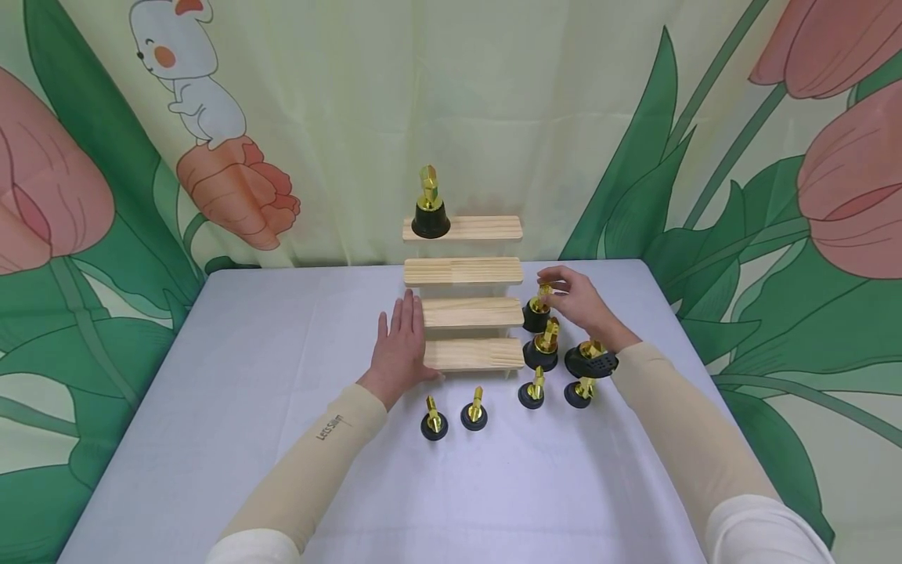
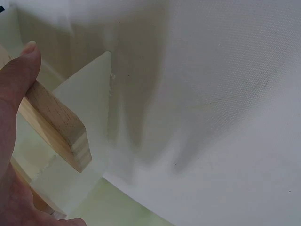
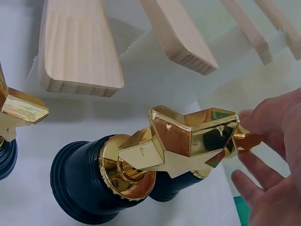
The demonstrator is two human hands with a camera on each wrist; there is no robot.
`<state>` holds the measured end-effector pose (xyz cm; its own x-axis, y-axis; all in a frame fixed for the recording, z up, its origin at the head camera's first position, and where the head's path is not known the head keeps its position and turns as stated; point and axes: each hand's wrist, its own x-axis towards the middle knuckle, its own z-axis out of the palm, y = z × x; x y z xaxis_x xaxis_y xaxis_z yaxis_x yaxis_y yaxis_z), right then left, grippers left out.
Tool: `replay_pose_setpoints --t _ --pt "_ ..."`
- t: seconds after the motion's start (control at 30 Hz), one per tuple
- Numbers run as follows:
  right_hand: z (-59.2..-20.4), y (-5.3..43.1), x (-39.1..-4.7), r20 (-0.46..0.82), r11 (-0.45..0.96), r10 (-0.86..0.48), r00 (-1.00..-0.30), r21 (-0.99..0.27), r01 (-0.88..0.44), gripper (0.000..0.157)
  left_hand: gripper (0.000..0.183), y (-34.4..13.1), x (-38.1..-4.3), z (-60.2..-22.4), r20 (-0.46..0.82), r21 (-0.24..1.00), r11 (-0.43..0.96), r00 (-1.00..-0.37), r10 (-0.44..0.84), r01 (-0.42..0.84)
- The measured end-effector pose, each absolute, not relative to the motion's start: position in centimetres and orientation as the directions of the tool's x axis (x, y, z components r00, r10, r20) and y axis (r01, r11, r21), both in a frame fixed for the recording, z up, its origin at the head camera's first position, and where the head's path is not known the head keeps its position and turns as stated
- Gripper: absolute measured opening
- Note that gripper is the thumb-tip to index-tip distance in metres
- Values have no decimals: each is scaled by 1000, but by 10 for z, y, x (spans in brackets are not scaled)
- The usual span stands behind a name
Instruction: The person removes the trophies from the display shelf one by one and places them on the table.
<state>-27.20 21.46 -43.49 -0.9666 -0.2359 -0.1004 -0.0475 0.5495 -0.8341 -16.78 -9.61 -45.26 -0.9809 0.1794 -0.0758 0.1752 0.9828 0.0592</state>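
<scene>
My right hand (image 1: 574,301) pinches the gold top of a black-based trophy (image 1: 535,319) beside the right end of a wooden tiered shelf (image 1: 472,313). In the right wrist view, a nearer star trophy (image 3: 82,176) partly hides the held one, whose dark base (image 3: 170,187) shows behind it. My left hand (image 1: 400,341) rests with straight fingers along the shelf's left end; its thumb (image 2: 29,61) lies over a wooden board (image 2: 59,117) in the left wrist view. Another trophy (image 1: 430,215) stands upright on the top tier, at its left end.
Two small trophies (image 1: 434,423) stand in front of the shelf, with several more (image 1: 541,352) to its right, close under my right forearm. The white-covered table (image 1: 268,352) meets a printed curtain (image 1: 493,117) at the back.
</scene>
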Motion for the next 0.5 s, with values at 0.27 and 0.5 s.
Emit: replay_pose_setpoints --t 0.27,0.5 --pt "-427 217 -272 -72 569 -223 -972 -820 -70 45 142 -96 -167 -452 -81 70 983 -981 175 170" --pt "-408 219 -271 -38 561 -204 -978 -823 -85 43 142 -96 -168 -453 -82 80 982 -981 175 169"
